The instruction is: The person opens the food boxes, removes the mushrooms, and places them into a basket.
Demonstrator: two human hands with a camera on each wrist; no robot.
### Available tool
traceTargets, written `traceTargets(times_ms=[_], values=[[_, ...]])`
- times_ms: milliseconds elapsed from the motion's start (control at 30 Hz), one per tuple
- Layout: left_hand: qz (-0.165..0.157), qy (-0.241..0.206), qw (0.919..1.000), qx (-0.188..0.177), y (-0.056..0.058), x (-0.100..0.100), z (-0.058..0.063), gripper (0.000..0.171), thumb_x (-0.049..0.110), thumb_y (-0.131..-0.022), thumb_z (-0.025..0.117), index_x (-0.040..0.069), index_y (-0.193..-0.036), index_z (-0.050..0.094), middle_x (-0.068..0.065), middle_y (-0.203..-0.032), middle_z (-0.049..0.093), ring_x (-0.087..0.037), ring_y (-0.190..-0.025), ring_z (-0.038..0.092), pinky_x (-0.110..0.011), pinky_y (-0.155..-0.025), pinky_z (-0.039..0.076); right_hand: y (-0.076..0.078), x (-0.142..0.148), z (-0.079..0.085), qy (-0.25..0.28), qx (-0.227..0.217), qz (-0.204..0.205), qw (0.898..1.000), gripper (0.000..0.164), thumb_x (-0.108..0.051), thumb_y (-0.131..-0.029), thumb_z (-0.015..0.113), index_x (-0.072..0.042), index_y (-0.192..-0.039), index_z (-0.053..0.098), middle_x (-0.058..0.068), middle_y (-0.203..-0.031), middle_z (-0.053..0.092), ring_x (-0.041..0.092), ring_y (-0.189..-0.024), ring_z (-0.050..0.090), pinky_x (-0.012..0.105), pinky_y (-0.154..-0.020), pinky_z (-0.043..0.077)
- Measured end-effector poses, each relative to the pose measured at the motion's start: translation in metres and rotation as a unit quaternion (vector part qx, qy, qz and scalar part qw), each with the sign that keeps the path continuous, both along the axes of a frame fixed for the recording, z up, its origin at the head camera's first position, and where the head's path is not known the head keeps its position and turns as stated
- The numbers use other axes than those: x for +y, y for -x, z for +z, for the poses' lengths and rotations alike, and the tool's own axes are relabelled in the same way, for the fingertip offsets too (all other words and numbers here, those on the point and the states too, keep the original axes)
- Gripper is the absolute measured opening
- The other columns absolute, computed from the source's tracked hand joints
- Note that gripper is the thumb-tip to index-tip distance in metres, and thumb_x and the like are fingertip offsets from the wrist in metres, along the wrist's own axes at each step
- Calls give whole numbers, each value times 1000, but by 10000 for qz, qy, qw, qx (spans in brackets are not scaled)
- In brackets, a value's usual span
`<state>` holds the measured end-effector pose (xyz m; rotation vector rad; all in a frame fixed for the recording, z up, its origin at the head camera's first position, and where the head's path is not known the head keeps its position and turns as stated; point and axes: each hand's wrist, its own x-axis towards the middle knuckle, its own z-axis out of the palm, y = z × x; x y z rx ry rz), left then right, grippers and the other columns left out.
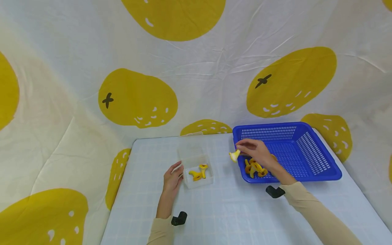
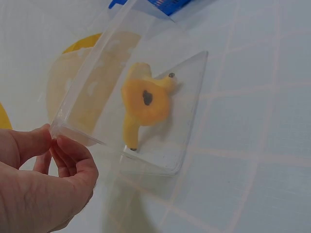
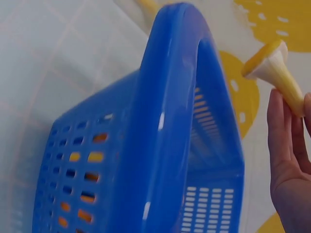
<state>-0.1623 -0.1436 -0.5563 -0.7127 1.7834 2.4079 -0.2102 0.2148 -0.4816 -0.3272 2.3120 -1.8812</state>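
Observation:
My right hand (image 1: 257,151) pinches a yellow mushroom (image 1: 234,156) by its stem, held over the left rim of the blue basket (image 1: 288,125). Its flared, pale-sided cap points away from the fingers in the right wrist view. Several more yellow mushrooms (image 1: 255,168) lie in the basket's left end, partly hidden by the right hand and forearm. A clear plastic box (image 1: 199,184) stands left of the basket, two mushrooms (image 2: 146,99) inside it. At the box's left side, my left hand (image 1: 172,177) pinches its edge between thumb and fingers.
Behind the box rises its translucent lid (image 1: 190,149). Everything rests on a table with a pale checked cloth (image 1: 226,211). A white curtain with yellow fruit prints (image 1: 211,85) hangs right behind the table's back edge.

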Motion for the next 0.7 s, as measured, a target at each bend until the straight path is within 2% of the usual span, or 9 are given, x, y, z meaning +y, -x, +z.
traceTargets(times_ms=[300,533,700], values=[[-31,-62,10000,42,-1,-1,1,45,12,-101,68,1,-143,57,-4,-108,69,-17,-94,62,-21,-72,48,-6,30,-4,-288,96,-304,9991,36,-23,-104,64,5,-126,65,26,-121,67,18,-96,73,29,-84,59],[1,23,10000,-9,0,0,0,43,10,-101,68,1,-141,59,-12,-116,68,-23,-97,62,-23,-75,50,-11,57,-17,-472,161,-568,9971,40,-27,-103,65,7,-125,65,24,-120,68,10,-96,71,24,-83,58],[30,82,9999,-97,1,1,-1,42,11,-100,68,2,-141,60,-16,-121,67,-24,-99,60,-22,-73,49,-13,75,-25,-674,219,-696,9951,41,-25,-104,64,8,-128,63,24,-122,67,7,-96,70,27,-83,58]])
